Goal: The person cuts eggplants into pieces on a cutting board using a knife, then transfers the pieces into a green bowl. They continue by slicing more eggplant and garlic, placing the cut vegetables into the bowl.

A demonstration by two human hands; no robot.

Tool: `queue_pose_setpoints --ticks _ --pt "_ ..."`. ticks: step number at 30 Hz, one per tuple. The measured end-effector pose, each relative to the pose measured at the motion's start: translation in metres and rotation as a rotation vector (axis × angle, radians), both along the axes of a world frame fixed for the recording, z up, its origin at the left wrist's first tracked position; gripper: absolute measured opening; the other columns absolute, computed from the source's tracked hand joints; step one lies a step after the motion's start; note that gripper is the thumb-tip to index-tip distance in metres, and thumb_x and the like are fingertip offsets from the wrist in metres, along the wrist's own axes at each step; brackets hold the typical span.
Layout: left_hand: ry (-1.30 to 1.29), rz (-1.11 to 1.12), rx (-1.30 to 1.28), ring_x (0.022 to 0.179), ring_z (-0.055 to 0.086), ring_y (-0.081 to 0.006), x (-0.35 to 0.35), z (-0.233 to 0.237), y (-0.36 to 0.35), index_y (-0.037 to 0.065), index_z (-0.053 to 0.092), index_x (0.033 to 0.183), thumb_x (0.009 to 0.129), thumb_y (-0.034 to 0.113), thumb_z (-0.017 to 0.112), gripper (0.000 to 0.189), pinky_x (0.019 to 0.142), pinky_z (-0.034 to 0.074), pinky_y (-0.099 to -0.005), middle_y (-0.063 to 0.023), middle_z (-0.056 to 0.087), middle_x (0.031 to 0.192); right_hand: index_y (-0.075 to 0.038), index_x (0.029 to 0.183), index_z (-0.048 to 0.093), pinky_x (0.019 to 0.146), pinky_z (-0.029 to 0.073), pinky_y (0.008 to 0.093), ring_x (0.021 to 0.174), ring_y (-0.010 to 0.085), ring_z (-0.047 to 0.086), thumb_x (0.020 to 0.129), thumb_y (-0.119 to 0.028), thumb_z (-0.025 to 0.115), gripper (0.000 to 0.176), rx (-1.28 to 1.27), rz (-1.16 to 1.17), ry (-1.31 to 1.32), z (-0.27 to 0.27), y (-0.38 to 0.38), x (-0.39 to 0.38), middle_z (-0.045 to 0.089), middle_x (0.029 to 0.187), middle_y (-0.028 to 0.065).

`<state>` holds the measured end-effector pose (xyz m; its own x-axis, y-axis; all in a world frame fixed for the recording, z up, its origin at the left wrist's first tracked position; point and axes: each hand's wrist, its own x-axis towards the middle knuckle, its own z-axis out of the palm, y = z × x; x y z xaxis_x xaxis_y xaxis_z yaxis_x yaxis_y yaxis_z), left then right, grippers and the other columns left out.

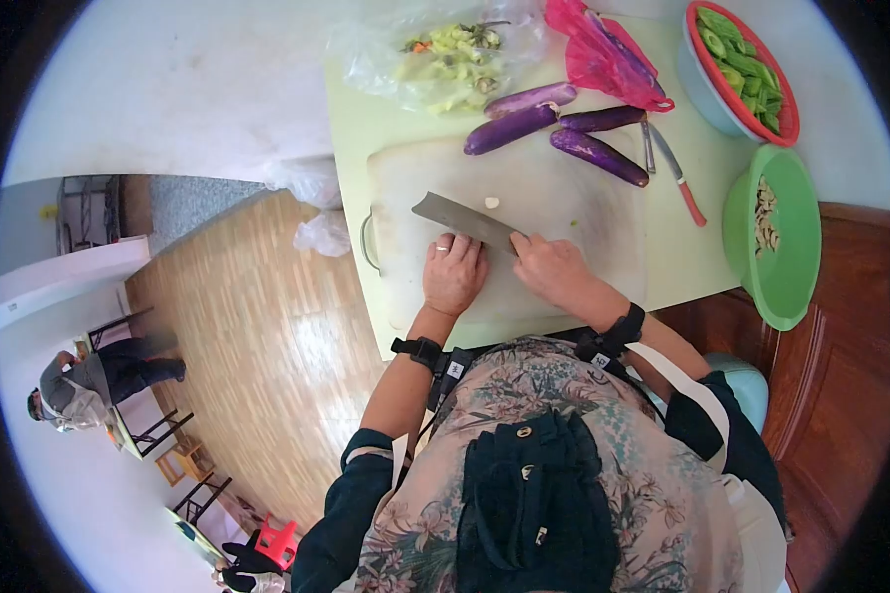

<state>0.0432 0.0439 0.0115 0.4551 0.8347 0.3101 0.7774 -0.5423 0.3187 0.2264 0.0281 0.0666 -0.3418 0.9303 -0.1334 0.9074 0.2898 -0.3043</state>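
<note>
My right hand [552, 269] is wrapped round the handle of a cleaver [465, 219], whose wide blade points up and left over the white cutting board [405, 287]. Close below the blade, my left hand [455, 274] rests on the board with curled fingers and a ring on one of them. Whatever lies under those fingertips is hidden. A small pale slice [491, 203] sits just beyond the blade. Several purple eggplants [512, 128] lie across the board's far edge and behind it.
A red-handled knife [677, 173] and a green bowl [799, 212] of pale pieces are on the right. Behind them stands a red basket [794, 119] of green vegetables. Pink [588, 54] and clear plastic bags [376, 74] lie at the back. Another person [89, 381] stands far left.
</note>
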Motion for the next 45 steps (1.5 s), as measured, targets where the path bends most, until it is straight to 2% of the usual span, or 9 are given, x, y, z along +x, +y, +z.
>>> queue_pose_setpoints --ticks 4,9,12,15,22,24,40,42,45 --pt "0.009 0.022 0.017 0.089 0.053 -0.0275 0.001 0.0 0.0 0.005 0.064 0.09 0.074 0.015 0.066 0.02 0.076 0.044 -0.0388 -0.008 0.057 0.096 -0.001 0.102 0.058 0.054 0.051 0.0404 0.06 0.0299 0.061 0.079 -0.016 0.057 0.027 -0.07 0.01 0.023 0.006 -0.006 0.015 0.06 0.073 0.0131" --pt "0.049 -0.011 0.06 0.093 0.052 -0.026 -0.001 0.0 0.0 0.008 0.059 0.117 0.077 0.019 0.064 0.042 0.076 0.043 -0.0374 -0.0064 0.057 0.112 -0.001 0.104 0.056 0.055 0.05 0.0401 0.061 0.0294 0.062 0.08 -0.017 0.057 0.029 -0.044 0.074 0.002 0.023 -0.032 0.035 0.06 0.073 0.0124" --pt "0.058 -0.007 0.053 0.093 0.052 -0.0262 -0.001 0.003 0.0 0.007 0.06 0.115 0.077 0.019 0.064 0.04 0.076 0.043 -0.0374 -0.0065 0.057 0.112 -0.001 0.089 0.054 0.048 0.051 0.0396 0.054 0.0298 0.062 0.079 -0.014 0.055 0.017 0.017 0.098 0.027 0.024 -0.036 0.04 0.058 0.066 0.0134" --pt "0.056 -0.006 0.039 0.093 0.052 -0.0263 -0.001 0.004 0.0 0.007 0.061 0.112 0.077 0.019 0.064 0.037 0.076 0.043 -0.0372 -0.0059 0.057 0.111 -0.001 0.105 0.055 0.055 0.051 0.0404 0.06 0.0292 0.062 0.081 -0.017 0.056 0.028 -0.099 0.049 -0.02 0.029 -0.036 0.04 0.06 0.072 0.012" --pt "0.028 -0.027 0.06 0.092 0.052 -0.0255 -0.001 0.002 0.001 0.005 0.063 0.103 0.075 0.017 0.066 0.031 0.074 0.043 -0.0372 -0.006 0.057 0.109 0.0 0.101 0.057 0.054 0.052 0.0402 0.059 0.0302 0.061 0.081 -0.016 0.056 0.025 -0.097 0.016 0.006 0.015 -0.02 0.018 0.059 0.072 0.0122" --pt "0.016 -0.031 0.016 0.094 0.052 -0.0287 -0.002 0.0 0.0 0.004 0.062 0.104 0.073 0.017 0.067 0.034 0.076 0.043 -0.0391 -0.0094 0.056 0.105 0.0 0.084 0.054 0.051 0.053 0.0366 0.059 0.0295 0.065 0.08 -0.011 0.053 0.012 0.052 0.124 0.064 -0.002 -0.009 0.008 0.061 0.067 0.0157" --pt "0.0 0.008 0.074 0.086 0.053 -0.0241 -0.002 0.003 -0.001 0.005 0.062 0.098 0.075 0.016 0.065 0.026 0.071 0.042 -0.0366 -0.0075 0.056 0.095 -0.002 0.09 0.057 0.052 0.052 0.041 0.06 0.0308 0.064 0.08 -0.015 0.055 0.017 -0.059 0.049 0.038 0.036 -0.036 0.036 0.061 0.069 0.0159" --pt "0.025 0.003 -0.043 0.096 0.053 -0.0297 -0.004 -0.001 -0.003 0.005 0.059 0.113 0.072 0.015 0.068 0.043 0.076 0.043 -0.0395 -0.0119 0.057 0.105 0.0 0.09 0.056 0.051 0.052 0.0401 0.059 0.0307 0.064 0.081 -0.015 0.054 0.017 -0.07 0.045 0.012 0.036 -0.039 0.039 0.061 0.069 0.0153" --pt "0.001 -0.015 0.008 0.095 0.053 -0.0296 -0.004 -0.001 -0.002 0.005 0.059 0.112 0.072 0.015 0.068 0.042 0.075 0.043 -0.0396 -0.0111 0.057 0.103 -0.001 0.1 0.057 0.055 0.051 0.0418 0.06 0.0306 0.062 0.081 -0.015 0.056 0.024 -0.09 0.033 0.005 0.036 -0.039 0.036 0.059 0.069 0.0135"
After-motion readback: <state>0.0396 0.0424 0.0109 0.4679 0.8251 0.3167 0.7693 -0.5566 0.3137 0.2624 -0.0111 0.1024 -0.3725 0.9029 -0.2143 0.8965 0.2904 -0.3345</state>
